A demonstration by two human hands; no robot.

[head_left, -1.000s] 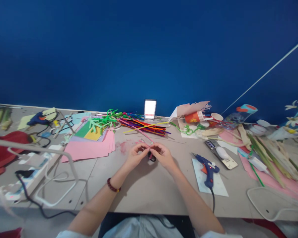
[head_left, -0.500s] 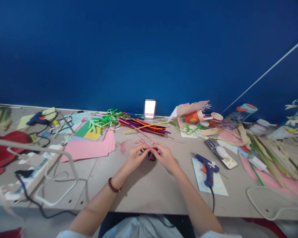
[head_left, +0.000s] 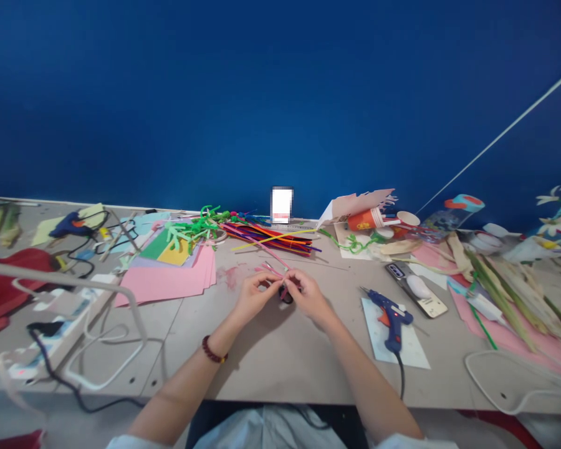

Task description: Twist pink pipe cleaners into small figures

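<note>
Left hand (head_left: 255, 298) and right hand (head_left: 311, 298) meet at the middle of a craft table (head_left: 262, 368), fingertips pinching a pink strip (head_left: 284, 290).

The pink strip sits between the fingertips, just above the black scissor handles (head_left: 286, 298), which lie partly hidden beneath the hands; a thin metal blade (head_left: 267, 268) seems to point far and left. A beaded bracelet (head_left: 210, 350) circles the left wrist. To the right, a blue glue gun (head_left: 391, 319) lies on white card (head_left: 404, 352). To the left lie pink paper sheets (head_left: 163, 284), and farther off, a bundle of pipe cleaners (head_left: 271, 240).
</note>
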